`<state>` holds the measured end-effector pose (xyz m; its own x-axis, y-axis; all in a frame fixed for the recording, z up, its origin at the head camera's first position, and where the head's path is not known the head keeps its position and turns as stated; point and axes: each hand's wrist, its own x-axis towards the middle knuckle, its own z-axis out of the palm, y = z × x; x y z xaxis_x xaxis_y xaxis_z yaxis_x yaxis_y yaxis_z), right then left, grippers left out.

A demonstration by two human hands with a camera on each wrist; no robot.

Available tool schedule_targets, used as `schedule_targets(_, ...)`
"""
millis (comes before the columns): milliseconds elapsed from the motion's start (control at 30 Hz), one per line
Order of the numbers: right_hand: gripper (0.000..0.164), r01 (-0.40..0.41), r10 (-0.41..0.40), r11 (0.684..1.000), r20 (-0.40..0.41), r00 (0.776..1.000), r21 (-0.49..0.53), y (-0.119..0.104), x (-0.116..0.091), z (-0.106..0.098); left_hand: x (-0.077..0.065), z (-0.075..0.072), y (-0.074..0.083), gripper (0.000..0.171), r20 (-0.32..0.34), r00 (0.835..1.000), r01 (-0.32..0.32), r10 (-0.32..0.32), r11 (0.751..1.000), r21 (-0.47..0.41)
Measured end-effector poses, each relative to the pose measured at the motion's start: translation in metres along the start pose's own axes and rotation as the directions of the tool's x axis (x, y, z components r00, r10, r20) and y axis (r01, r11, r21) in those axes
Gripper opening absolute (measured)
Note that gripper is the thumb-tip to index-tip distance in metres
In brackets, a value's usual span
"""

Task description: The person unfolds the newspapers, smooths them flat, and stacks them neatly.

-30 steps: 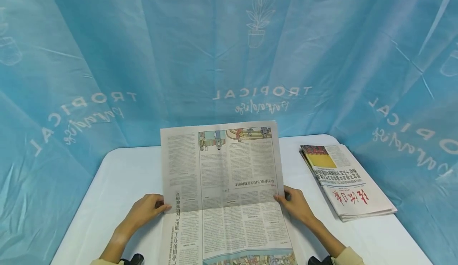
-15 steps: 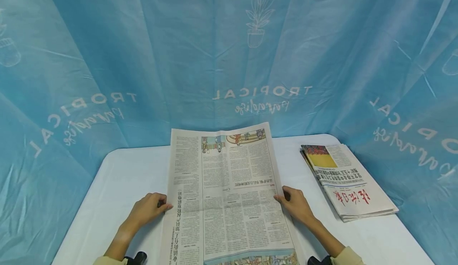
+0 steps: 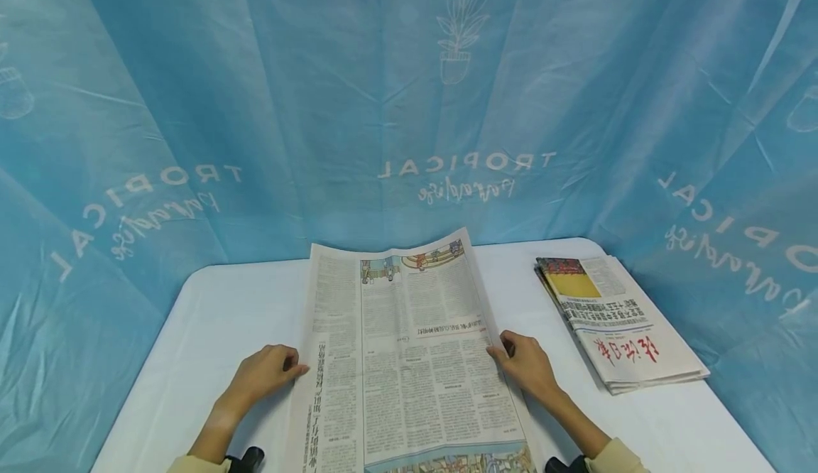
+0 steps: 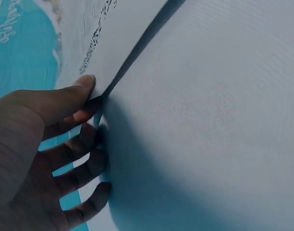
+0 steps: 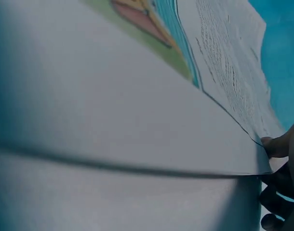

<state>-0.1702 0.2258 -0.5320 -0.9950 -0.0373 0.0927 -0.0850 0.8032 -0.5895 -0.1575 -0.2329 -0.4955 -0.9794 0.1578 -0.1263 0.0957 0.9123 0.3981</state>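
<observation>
on the white table (image 3: 224, 317), in front of the person, the spread newspaper (image 3: 409, 388) now has its far edge lower and bowed between the corners, so the work seems to be moving toward laying it down. the right hand (image 3: 527, 366) and left hand (image 3: 263, 373) stay at opposite side edges, each pinching the paper between thumb and fingers.
</observation>
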Motion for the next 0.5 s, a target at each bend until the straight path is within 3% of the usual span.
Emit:
schedule_targets(133,0.024,-0.07,0.069,0.997,0.019,0.997,0.029,-0.003,-0.005,-0.003,-0.001,0.001,0.004,0.033,0.014,0.998,0.057,-0.058,0.998,0.024)
schedule_targets(267,0.028,-0.182,0.159,0.958,0.118,0.98,0.222,-0.002,-0.012,-0.011,-0.002,-0.002,0.009,0.036,0.029,0.992,0.122,-0.123,0.992,0.023)
schedule_targets(367,0.028,-0.266,0.182,0.895,0.253,0.95,0.357,0.002,-0.018,-0.019,-0.002,-0.004,0.012,0.036,0.039,0.989,0.142,-0.142,0.99,0.012)
schedule_targets(500,0.024,-0.335,0.141,0.841,0.426,0.894,0.425,0.008,-0.024,-0.03,-0.002,-0.007,0.011,0.035,0.053,0.986,0.156,-0.155,0.988,-0.006)
